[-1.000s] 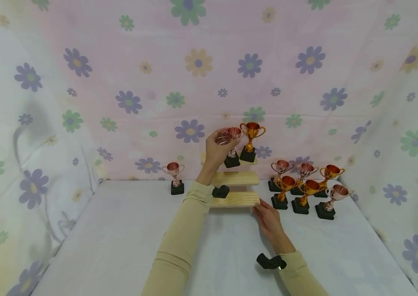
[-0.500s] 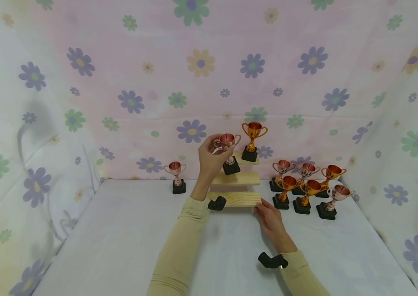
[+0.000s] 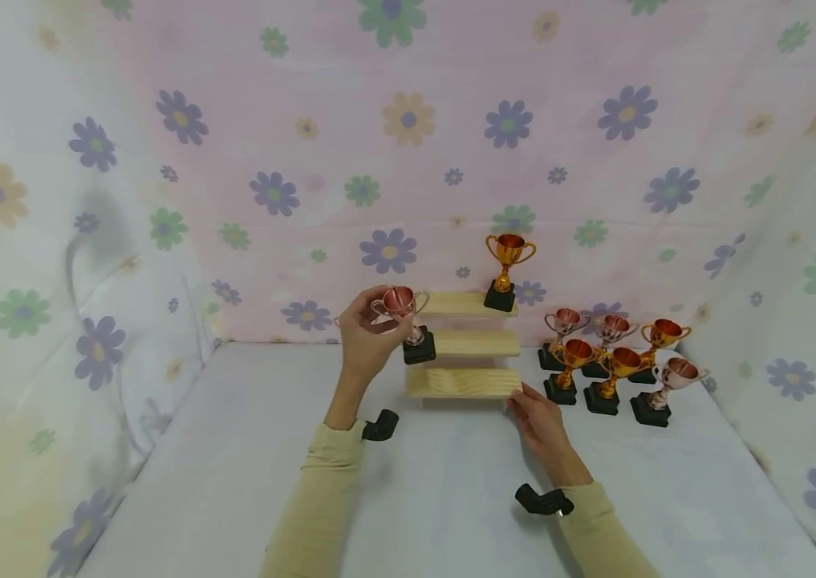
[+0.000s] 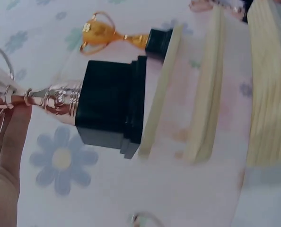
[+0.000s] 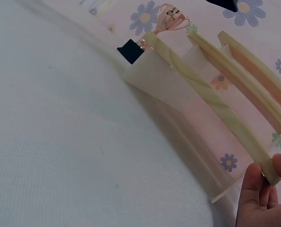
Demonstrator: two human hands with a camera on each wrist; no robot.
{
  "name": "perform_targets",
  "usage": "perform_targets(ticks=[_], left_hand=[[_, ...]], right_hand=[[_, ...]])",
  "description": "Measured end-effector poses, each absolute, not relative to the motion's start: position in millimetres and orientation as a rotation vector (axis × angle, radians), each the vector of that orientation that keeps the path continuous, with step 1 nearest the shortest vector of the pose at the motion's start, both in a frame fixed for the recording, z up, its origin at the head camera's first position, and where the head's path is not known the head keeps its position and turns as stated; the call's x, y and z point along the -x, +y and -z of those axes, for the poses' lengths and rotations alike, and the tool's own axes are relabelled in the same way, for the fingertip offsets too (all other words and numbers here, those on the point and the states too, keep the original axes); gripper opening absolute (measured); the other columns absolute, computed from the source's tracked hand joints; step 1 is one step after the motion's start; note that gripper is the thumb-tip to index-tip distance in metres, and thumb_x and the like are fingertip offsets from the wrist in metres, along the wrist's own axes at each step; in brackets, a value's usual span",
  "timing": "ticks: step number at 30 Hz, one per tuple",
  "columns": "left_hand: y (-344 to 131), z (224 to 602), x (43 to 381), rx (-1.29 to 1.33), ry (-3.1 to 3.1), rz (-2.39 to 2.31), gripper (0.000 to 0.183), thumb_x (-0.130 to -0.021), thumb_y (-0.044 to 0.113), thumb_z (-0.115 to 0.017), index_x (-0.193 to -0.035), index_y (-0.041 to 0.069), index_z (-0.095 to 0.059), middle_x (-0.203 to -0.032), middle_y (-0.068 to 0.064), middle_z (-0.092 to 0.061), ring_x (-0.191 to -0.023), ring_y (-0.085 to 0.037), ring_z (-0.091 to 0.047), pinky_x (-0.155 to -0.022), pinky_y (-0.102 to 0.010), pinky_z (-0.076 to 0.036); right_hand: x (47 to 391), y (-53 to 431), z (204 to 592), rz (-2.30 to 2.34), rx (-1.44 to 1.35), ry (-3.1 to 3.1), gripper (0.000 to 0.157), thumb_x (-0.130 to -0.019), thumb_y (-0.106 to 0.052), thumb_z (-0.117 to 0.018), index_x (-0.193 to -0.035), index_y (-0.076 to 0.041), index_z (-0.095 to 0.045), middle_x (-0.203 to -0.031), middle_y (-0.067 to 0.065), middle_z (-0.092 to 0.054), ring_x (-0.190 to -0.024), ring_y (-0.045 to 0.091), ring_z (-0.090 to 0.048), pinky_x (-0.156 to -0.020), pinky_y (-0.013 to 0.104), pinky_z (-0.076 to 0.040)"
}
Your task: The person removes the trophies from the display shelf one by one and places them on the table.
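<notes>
My left hand (image 3: 367, 333) grips a rose-gold trophy cup (image 3: 400, 303) by its cup and handle, in the air before the left end of a three-tier wooden shelf stand (image 3: 465, 384). In the left wrist view the trophy's black base (image 4: 107, 104) faces the shelf boards, apart from them. With thumb above and fingers below, my right hand (image 3: 541, 421) pinches the right end of the lowest board. Upright on the right end of the top board stands a gold trophy (image 3: 509, 253). The two lower boards bear nothing.
Right of the stand, several gold and rose-gold trophies (image 3: 624, 365) stand grouped on the white-covered table (image 3: 451, 498). Another rose-gold trophy (image 5: 171, 19) stands beyond the stand's left end, mostly hidden by my left hand in the head view. A flowered cloth (image 3: 408, 177) hangs behind.
My left hand has drawn the rose-gold trophy from the top board, beside the gold one, leftward and down. My right hand keeps its hold on the lowest board. The head view has shifted slightly.
</notes>
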State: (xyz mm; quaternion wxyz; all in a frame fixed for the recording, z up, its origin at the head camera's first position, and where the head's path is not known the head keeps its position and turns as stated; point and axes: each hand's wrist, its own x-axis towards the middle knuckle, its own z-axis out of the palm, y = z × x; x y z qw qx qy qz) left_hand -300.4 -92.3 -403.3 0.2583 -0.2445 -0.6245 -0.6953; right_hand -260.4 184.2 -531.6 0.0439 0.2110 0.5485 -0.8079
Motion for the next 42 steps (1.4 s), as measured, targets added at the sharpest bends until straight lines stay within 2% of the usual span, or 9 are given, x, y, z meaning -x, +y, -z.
perform_targets(ticks=[7, 12, 16, 23, 27, 32, 35, 39, 42], left_hand=[[-149, 411, 284, 0.756, -1.872, 1.770, 0.050, -0.073, -0.014, -0.080, -0.121, -0.009, -0.065, -0.106, -0.002, -0.068, -0.085, -0.011, -0.063, -0.075, -0.023, -0.062], [-179, 416, 272, 0.733, -1.958, 1.767, 0.051, -0.071, -0.017, -0.081, -0.119, -0.009, -0.066, -0.106, -0.001, -0.068, -0.087, -0.011, -0.065, -0.079, -0.022, -0.061], [-199, 423, 270, 0.665, -2.002, 1.785, 0.049, -0.072, -0.016, -0.081, -0.118, -0.010, -0.066, -0.105, 0.001, -0.067, -0.088, -0.010, -0.064, -0.079, -0.022, -0.061], [-232, 448, 271, 0.454, -2.027, 1.915, 0.052, -0.076, -0.018, -0.079, -0.125, -0.014, -0.061, -0.114, -0.001, -0.062, -0.097, -0.011, -0.062, -0.084, -0.023, -0.060], [-247, 460, 273, 0.322, -2.095, 1.879, 0.049, -0.080, -0.011, -0.080, -0.126, -0.010, -0.063, -0.113, -0.001, -0.062, -0.097, -0.009, -0.062, -0.087, -0.022, -0.059], [-261, 475, 287, 0.236, -2.202, 1.785, 0.047, -0.082, -0.003, -0.082, -0.126, -0.007, -0.065, -0.119, -0.013, -0.065, -0.100, -0.006, -0.065, -0.092, -0.028, -0.059], [-266, 479, 297, 0.185, -2.244, 1.749, 0.047, -0.083, 0.000, -0.082, -0.127, -0.006, -0.066, -0.125, -0.022, -0.065, -0.106, -0.013, -0.066, -0.095, -0.029, -0.058], [-268, 478, 312, 0.138, -2.300, 1.737, 0.051, -0.086, 0.003, -0.080, -0.132, -0.004, -0.062, -0.133, -0.025, -0.061, -0.118, -0.032, -0.064, -0.089, -0.016, -0.055], [-270, 477, 324, 0.128, -2.348, 1.740, 0.055, -0.089, 0.005, -0.078, -0.138, -0.005, -0.056, -0.137, -0.026, -0.058, -0.125, -0.040, -0.059, -0.084, -0.009, -0.052]], right_hand=[[259, 183, 531, 2.455, -0.624, 1.673, 0.057, -0.108, -0.008, -0.047, -0.160, -0.001, -0.025, -0.162, 0.017, -0.033, -0.131, 0.021, -0.045, -0.100, 0.017, -0.051], [259, 185, 530, 2.454, -0.621, 1.688, 0.056, -0.108, -0.009, -0.047, -0.159, 0.000, -0.027, -0.162, 0.017, -0.033, -0.119, 0.013, -0.051, -0.094, 0.013, -0.052], [260, 186, 529, 2.455, -0.626, 1.688, 0.057, -0.108, -0.010, -0.048, -0.159, -0.001, -0.026, -0.162, 0.016, -0.032, -0.113, 0.010, -0.054, -0.094, 0.013, -0.051], [260, 185, 529, 2.471, -0.643, 1.649, 0.056, -0.108, -0.010, -0.046, -0.160, -0.002, -0.025, -0.162, 0.015, -0.033, -0.121, 0.014, -0.050, -0.095, 0.013, -0.051], [259, 185, 529, 2.459, -0.624, 1.661, 0.056, -0.109, -0.011, -0.045, -0.160, -0.002, -0.024, -0.163, 0.015, -0.032, -0.123, 0.015, -0.049, -0.097, 0.014, -0.051], [260, 186, 529, 2.454, -0.607, 1.687, 0.057, -0.109, -0.012, -0.046, -0.161, -0.002, -0.023, -0.163, 0.015, -0.031, -0.124, 0.014, -0.050, -0.098, 0.014, -0.050], [259, 186, 529, 2.457, -0.609, 1.689, 0.058, -0.109, -0.012, -0.047, -0.160, -0.001, -0.024, -0.162, 0.016, -0.032, -0.118, 0.011, -0.052, -0.097, 0.013, -0.051], [258, 186, 530, 2.456, -0.610, 1.696, 0.057, -0.109, -0.012, -0.046, -0.160, -0.001, -0.024, -0.161, 0.017, -0.033, -0.110, 0.007, -0.055, -0.096, 0.012, -0.051], [257, 184, 531, 2.452, -0.608, 1.708, 0.057, -0.109, -0.011, -0.046, -0.160, 0.000, -0.024, -0.161, 0.018, -0.032, -0.107, 0.005, -0.056, -0.095, 0.012, -0.051]])
